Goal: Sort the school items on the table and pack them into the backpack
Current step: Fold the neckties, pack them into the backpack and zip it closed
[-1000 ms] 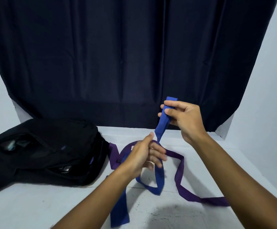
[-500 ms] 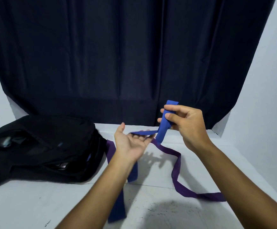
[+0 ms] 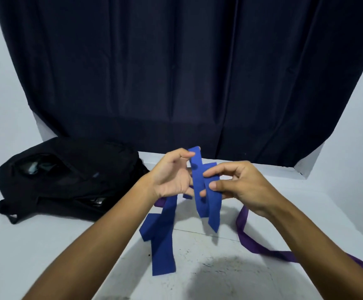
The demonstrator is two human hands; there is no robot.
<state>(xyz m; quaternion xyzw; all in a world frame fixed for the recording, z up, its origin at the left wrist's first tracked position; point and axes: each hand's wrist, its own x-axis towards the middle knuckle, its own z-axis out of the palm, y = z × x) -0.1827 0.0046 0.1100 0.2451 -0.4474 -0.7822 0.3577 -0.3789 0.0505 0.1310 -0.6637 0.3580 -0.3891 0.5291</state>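
Holding the blue strap (image 3: pixel 199 187) up above the white table (image 3: pixel 46 256), I have both hands on it near the middle of my view. My left hand (image 3: pixel 172 176) sits at about 9 o'clock of the folded bundle, palm turned toward me, thumb and forefinger curled and pinching the top end of the strap where it sticks up at 12 o'clock. My right hand (image 3: pixel 239 185) comes in from 3 o'clock; its thumb and fingers are clamped across the doubled layers, thumb on the near face and fingertips (image 3: pixel 206 174) pressing the front. Below the grip, two folded lengths hang down toward 6 o'clock, clear of the tabletop as far as I can tell. A longer tail of the same blue strap drops from under my left hand toward 7 o'clock and its end lies on the table.

A purple strap (image 3: pixel 252 241) lies flat on the table at 4 o'clock of my hands, curving out toward the right edge, with a short piece showing under my left wrist. Whether it joins the blue one I cannot tell.

The black backpack (image 3: pixel 68 178) lies on its side at 9 o'clock, well apart from the bundle, its top opening facing up with dim items inside that I cannot make out. A dark curtain (image 3: pixel 176 72) hangs behind the table at 12 o'clock.
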